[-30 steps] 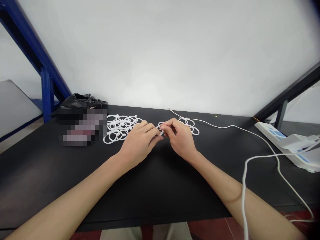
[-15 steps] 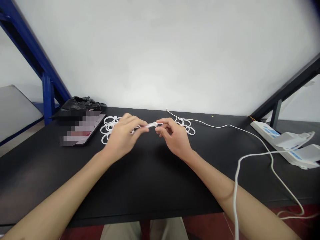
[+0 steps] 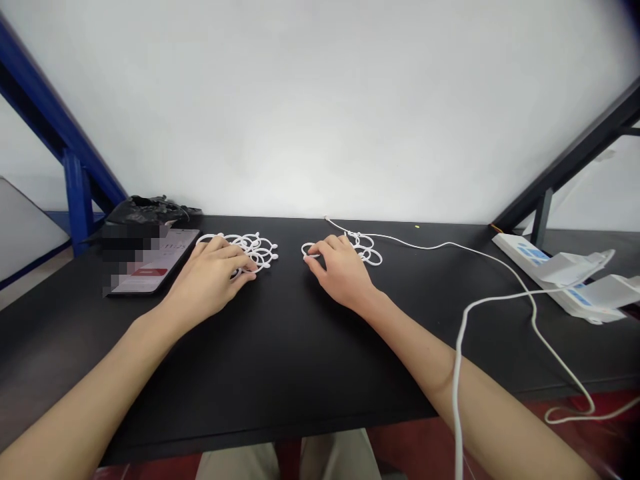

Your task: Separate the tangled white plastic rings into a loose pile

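Observation:
White rings (image 3: 265, 243) with small knobs lie in a loose, overlapping pile on the black table. My left hand (image 3: 213, 273) rests over this pile's near side, its thumb and index finger pinched at the edge of one ring. My right hand (image 3: 343, 270) is lower on the table to the right, thumb and index finger closed on the left edge of a single white ring (image 3: 303, 249). Behind its knuckles a smaller group of white rings (image 3: 373, 257) shows, partly covered by the hand.
A phone (image 3: 173, 257) lies left of the pile, before a crumpled black plastic bag (image 3: 145, 210). At right sits a white power strip (image 3: 530, 257) with plugged-in adapters. A white cable (image 3: 457, 373) hangs in front of my right forearm; another cord crosses the table.
My hands have moved apart from the white piece they both held. The left has gone back to the left pile, and the right has lowered a ring beside the right group.

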Demonstrator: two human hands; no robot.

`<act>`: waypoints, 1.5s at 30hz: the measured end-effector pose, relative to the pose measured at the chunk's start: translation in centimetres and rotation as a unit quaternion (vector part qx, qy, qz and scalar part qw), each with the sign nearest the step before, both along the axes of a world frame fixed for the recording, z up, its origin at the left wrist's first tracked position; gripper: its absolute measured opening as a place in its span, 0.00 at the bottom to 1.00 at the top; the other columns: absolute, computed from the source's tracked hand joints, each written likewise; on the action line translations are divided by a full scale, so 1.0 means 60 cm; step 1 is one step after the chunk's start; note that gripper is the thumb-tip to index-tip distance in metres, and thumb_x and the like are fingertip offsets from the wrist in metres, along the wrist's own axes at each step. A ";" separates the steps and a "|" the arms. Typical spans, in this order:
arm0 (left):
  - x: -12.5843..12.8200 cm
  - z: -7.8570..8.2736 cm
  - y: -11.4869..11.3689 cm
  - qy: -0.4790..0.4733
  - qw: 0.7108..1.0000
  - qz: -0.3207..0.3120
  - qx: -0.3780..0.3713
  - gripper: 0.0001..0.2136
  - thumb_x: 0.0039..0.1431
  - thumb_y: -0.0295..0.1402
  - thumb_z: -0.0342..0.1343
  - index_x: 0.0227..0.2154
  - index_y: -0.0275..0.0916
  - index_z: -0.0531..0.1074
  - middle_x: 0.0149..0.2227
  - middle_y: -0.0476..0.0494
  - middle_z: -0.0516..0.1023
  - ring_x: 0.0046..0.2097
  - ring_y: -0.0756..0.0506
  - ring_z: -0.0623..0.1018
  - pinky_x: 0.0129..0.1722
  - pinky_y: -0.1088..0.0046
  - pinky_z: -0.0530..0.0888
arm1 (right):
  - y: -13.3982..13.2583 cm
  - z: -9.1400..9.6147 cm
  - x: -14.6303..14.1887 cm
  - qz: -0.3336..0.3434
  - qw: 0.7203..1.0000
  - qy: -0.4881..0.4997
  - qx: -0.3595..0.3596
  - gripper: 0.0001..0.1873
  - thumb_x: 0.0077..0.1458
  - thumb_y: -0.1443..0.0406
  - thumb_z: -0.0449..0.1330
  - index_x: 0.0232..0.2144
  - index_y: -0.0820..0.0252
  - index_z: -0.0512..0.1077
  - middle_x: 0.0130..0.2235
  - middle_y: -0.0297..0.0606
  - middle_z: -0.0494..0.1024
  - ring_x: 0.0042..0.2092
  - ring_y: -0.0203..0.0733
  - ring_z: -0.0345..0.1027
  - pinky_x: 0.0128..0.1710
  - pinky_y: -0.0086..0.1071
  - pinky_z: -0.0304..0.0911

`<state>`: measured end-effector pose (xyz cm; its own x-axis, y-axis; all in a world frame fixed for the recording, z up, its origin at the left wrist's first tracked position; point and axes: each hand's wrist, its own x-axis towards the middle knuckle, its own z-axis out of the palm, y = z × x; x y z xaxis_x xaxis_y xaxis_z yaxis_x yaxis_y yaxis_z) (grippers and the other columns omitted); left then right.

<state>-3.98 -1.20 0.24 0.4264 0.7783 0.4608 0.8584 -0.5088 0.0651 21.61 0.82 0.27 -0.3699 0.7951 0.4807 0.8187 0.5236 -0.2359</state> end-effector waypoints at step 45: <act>0.076 0.004 -0.035 -0.147 0.988 -0.047 -0.010 0.21 0.63 0.42 0.53 0.54 0.38 0.64 0.45 0.39 0.75 0.47 0.39 0.73 0.49 0.56 0.71 | -0.041 0.025 -0.033 0.235 0.816 0.409 -0.335 0.10 0.58 0.59 0.61 0.32 0.59 0.68 0.33 0.34 0.76 0.36 0.36 0.74 0.42 0.34 0.71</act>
<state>0.56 -3.29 0.48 0.3469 0.7518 0.5608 0.7503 -0.5812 0.3150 19.65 -1.64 1.77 -0.4837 0.8430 0.2354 -0.0098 0.2638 -0.9645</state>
